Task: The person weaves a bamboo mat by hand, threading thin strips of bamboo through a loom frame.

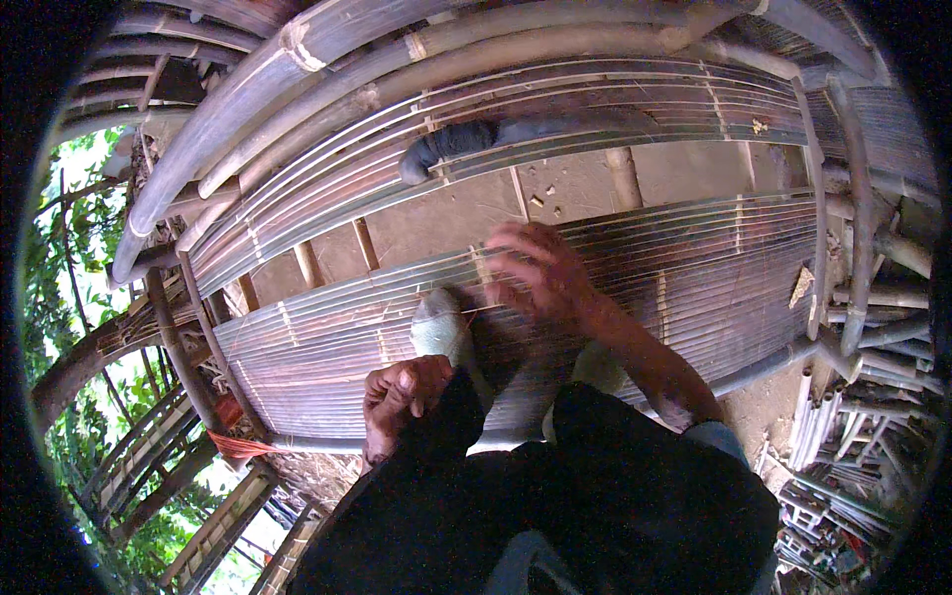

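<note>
My left hand is closed in a pinch, low over the near slatted bamboo panel. Whatever lies between its fingers is too small to make out. Beyond it, my right hand is over the panel's far edge, close to a pale cross binding. Motion smears its bent fingers, so I cannot see whether they hold anything. A foot in a pale grey-green covering rests on the slats between my hands, with thin strands around it.
Across a gap showing brown ground lies a second slatted panel with a dark, long, cloth-like thing on it. Thick bamboo poles border the far side. Orange strands hang at the left corner; cut bamboo pieces lie at right.
</note>
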The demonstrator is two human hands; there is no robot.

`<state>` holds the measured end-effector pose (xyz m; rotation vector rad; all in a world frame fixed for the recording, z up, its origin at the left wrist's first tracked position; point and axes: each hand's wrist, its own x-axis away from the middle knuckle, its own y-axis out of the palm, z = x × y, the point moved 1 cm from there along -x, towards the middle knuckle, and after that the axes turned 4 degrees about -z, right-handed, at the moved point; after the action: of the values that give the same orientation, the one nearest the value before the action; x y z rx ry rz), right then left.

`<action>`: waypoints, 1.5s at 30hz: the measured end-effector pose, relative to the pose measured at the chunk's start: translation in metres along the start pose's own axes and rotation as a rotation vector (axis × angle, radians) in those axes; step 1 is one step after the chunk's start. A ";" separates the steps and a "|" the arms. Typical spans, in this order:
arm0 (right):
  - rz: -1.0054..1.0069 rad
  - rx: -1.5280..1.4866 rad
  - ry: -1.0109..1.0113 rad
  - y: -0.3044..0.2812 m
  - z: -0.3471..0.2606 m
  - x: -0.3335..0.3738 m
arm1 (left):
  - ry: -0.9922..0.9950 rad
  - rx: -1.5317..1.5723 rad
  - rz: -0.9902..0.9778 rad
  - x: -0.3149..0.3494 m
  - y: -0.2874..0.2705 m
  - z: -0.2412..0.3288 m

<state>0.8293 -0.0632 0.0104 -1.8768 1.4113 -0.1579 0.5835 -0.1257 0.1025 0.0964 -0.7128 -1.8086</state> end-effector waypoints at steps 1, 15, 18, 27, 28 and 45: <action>0.085 -0.055 -0.086 0.014 0.003 0.006 | 0.000 -0.023 -0.026 0.000 0.007 0.000; -0.242 -0.065 -0.011 0.050 -0.013 0.047 | -0.329 -0.596 0.145 -0.011 0.034 0.061; -0.739 -0.021 0.098 0.039 -0.021 0.072 | -0.188 -0.891 -0.095 -0.058 -0.011 0.057; 0.461 0.459 0.949 -0.119 0.058 0.169 | 0.539 -1.225 -0.492 -0.202 0.075 0.074; 0.503 0.482 0.966 -0.146 0.068 0.181 | 0.672 -1.199 -0.559 -0.205 0.104 0.073; 0.553 0.580 0.974 -0.182 0.142 0.242 | 0.587 -1.704 -0.969 -0.188 0.238 0.058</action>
<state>1.1347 -0.1845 -0.0540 -0.8589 2.1406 -1.1734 0.8286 0.0226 0.2193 -0.2029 1.6182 -2.4825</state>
